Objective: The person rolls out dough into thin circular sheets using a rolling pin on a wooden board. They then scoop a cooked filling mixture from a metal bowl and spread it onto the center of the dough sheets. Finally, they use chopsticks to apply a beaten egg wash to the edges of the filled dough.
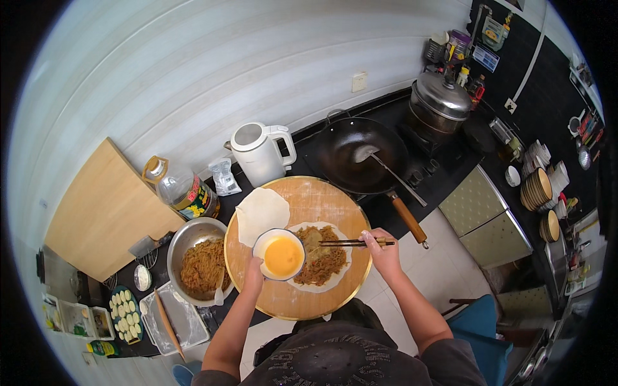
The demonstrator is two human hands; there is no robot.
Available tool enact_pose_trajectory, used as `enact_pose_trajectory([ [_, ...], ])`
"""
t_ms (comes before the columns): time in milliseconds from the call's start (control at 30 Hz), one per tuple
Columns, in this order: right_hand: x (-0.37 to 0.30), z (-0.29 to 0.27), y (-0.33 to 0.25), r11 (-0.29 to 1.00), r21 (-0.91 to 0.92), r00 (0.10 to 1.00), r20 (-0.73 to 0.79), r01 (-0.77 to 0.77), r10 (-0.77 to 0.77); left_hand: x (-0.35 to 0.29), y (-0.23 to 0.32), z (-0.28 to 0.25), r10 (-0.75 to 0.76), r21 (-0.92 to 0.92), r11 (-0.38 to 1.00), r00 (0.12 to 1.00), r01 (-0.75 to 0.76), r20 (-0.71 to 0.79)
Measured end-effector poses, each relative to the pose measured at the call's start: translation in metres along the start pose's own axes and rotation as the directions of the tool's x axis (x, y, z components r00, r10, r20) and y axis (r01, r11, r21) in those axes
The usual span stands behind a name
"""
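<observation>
My left hand (255, 270) grips the rim of a small white bowl (257, 247) that holds beaten yellow egg (284, 257). Pinched in my right hand (382, 252) is a pair of dark chopsticks (344, 243), their tips over the brown shredded filling (320, 268). That filling is spread on a round sheet of dough (339, 278), and the bowl overlaps the sheet's left edge. A second flat dough sheet (261, 212) lies bare behind the bowl. Both sheets rest on a round wooden board (277, 301).
Left of the board stands a steel bowl (177, 248) of filling, beside a floured tray (185, 321) with a rolling pin (168, 321). A cleaver (143, 247) lies farther left. Behind are a white kettle (254, 161) and an oil bottle (187, 190). Right, a wok (341, 154) points its handle (409, 219) toward me.
</observation>
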State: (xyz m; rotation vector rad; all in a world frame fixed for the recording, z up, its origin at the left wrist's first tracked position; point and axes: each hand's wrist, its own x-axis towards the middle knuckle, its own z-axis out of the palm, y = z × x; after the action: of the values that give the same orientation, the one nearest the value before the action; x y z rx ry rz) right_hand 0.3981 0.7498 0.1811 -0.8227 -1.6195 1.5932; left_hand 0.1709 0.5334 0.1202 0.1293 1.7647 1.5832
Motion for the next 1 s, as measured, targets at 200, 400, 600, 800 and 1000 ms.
enact_pose_trajectory([
  [200, 0.001, 0.004, 0.000, 0.991, -0.106, 0.995, 0.067, 0.078, -0.071, -0.015, -0.004, -0.004, 0.044, 0.010, 0.999, 0.999, -0.044, -0.004],
  [400, -0.009, 0.011, -0.010, 0.996, -0.079, 0.994, 0.104, 0.046, -0.038, -0.023, -0.008, -0.009, 0.085, -0.004, 0.996, 0.996, -0.085, -0.019],
  [600, -0.032, 0.018, -0.034, 0.987, -0.125, 0.958, 0.280, 0.104, -0.065, -0.033, 0.002, -0.005, 0.160, -0.046, 0.986, 0.987, -0.160, -0.019],
  [800, -0.044, 0.014, -0.048, 0.980, -0.127, 0.939, 0.327, 0.156, -0.108, -0.031, 0.003, -0.002, 0.156, -0.107, 0.981, 0.986, -0.160, -0.052],
  [1000, -0.066, 0.021, -0.055, 0.923, -0.185, 0.893, 0.375, 0.336, -0.250, -0.027, 0.001, -0.005, 0.113, -0.135, 0.984, 0.993, -0.118, -0.042],
])
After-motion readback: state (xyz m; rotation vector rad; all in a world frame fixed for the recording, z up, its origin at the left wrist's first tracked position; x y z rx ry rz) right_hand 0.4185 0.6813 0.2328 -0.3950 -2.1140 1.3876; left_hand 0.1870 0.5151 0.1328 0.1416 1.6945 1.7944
